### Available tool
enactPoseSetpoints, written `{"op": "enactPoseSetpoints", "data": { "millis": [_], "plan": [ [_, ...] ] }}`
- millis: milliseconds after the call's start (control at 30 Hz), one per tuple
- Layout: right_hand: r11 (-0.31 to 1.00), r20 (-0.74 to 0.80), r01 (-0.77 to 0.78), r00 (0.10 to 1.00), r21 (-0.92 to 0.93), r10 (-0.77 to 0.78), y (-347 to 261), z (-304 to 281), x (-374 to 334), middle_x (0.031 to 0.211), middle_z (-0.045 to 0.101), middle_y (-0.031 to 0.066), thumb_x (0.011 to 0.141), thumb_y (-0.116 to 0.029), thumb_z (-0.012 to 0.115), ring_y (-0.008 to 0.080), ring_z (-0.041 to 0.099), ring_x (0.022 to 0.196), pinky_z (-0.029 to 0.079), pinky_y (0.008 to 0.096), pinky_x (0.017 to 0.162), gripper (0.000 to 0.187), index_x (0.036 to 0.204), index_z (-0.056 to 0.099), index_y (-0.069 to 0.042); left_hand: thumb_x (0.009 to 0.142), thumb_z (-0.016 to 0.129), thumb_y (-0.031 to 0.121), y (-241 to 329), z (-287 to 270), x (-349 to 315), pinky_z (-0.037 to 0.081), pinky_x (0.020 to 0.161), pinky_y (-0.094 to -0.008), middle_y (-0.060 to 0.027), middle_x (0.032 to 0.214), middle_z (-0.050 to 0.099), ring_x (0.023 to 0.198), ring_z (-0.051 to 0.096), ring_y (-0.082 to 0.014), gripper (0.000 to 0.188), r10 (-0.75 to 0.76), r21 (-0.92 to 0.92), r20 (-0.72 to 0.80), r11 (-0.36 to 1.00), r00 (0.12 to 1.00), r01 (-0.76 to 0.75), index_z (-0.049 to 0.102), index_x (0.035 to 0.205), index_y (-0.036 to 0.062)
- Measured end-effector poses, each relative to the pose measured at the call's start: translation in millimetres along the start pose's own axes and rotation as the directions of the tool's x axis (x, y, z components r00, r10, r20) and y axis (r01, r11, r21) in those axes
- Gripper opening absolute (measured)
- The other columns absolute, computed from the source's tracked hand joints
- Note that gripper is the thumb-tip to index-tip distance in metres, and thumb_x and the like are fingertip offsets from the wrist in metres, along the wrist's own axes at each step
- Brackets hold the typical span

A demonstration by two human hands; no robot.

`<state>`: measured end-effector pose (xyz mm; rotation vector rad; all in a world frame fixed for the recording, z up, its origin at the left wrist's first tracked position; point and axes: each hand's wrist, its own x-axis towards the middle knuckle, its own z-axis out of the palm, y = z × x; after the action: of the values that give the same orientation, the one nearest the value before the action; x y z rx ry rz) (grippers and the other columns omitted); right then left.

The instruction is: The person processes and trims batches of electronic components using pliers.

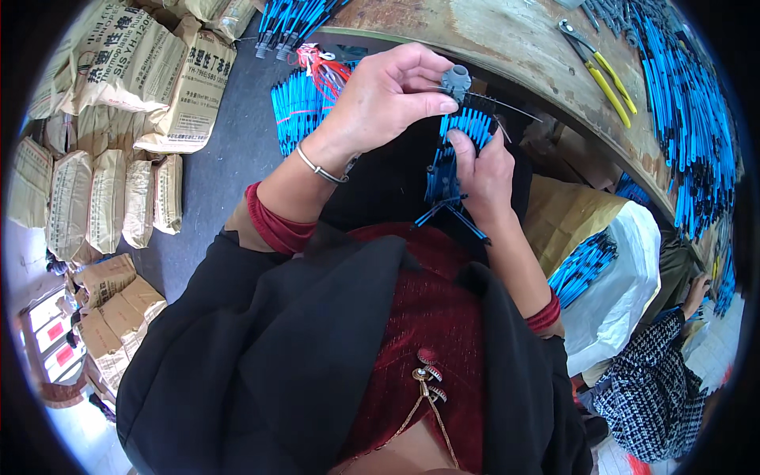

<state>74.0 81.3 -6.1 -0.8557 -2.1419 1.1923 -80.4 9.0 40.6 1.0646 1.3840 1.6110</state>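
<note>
My left hand (400, 91) pinches a grey notched plastic hub (456, 84) between thumb and fingers, just off the table's near edge. A thin metal wire (514, 108) runs out to the right beside the hub. My right hand (487, 170) is lower and to the right, thumb and forefinger closed near a short thin dark piece; what they grip I cannot make out. Between and below the hands lie many blue rods with black ends (469, 125), over my dark-clothed lap. A few of them stick out loosely below my right hand.
Yellow-handled pliers (608, 83) lie on the wooden table (507, 39). Blue rods (673, 119) are heaped along its right side. A white-lined sack (633, 277) of rods stands right. Bundled rods (294, 115) and paper sacks (150, 194) are left. Another person's checked sleeve (653, 388) shows lower right.
</note>
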Motion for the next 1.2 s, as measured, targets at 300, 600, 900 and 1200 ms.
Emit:
{"op": "enactPoseSetpoints", "data": {
  "millis": [300,600,900,1200],
  "plan": [
    [0.985,0.002,0.129,0.992,-0.111,-0.13,-0.3,0.1,3.0,0.073,0.06,0.0177,0.087,-0.026,0.057,0.0371,0.06,0.067,0.047,0.0389,0.06,0.031,0.1,0.05,0.001,0.075,0.067,-0.002,6.7,5.7,-4.3,0.05,0.073,-0.0236,-0.0081,0.09,0.065,0.084,0.062,-0.0115,0.03,0.034,0.119,-0.079,0.993,0.996,-0.024,0.056,0.102,-0.0016],
    [0.994,0.064,0.096,0.994,-0.043,-0.093,9.9,-2.7,6.4,0.065,0.057,0.012,0.09,-0.031,0.052,0.0248,0.057,0.058,0.045,0.034,0.057,0.032,0.099,0.05,0.0,0.076,0.066,-0.002,-0.3,14.3,-11.8,0.05,0.076,-0.0237,-0.008,0.092,0.065,0.086,0.062,-0.0113,0.031,0.011,0.094,-0.2,0.996,0.98,0.008,0.058,0.106,-0.001],
    [0.997,0.383,0.034,0.922,0.063,-0.055,-4.0,-19.2,21.9,0.073,0.06,0.0204,0.091,-0.033,0.049,0.039,0.059,0.073,0.046,0.0403,0.067,0.036,0.096,0.049,0.002,0.077,0.064,-0.004,-1.9,-11.6,-13.6,0.05,0.077,-0.0232,-0.007,0.095,0.065,0.086,0.061,-0.0114,0.032,-0.033,-0.213,0.015,0.976,0.999,0.035,0.058,0.108,-0.0017],
    [0.943,0.494,0.072,0.837,0.326,-0.235,9.8,-25.2,26.0,0.07,0.058,0.0051,0.093,-0.039,0.042,0.0147,0.055,0.064,0.045,0.0292,0.063,0.039,0.09,0.052,-0.001,0.078,0.064,-0.003,3.2,-20.2,-15.0,0.049,0.075,-0.0215,-0.0057,0.093,0.064,0.085,0.06,-0.0099,0.033,-0.013,-0.118,0.156,0.993,0.988,0.032,0.058,0.11,-0.0018]
  ]
}}
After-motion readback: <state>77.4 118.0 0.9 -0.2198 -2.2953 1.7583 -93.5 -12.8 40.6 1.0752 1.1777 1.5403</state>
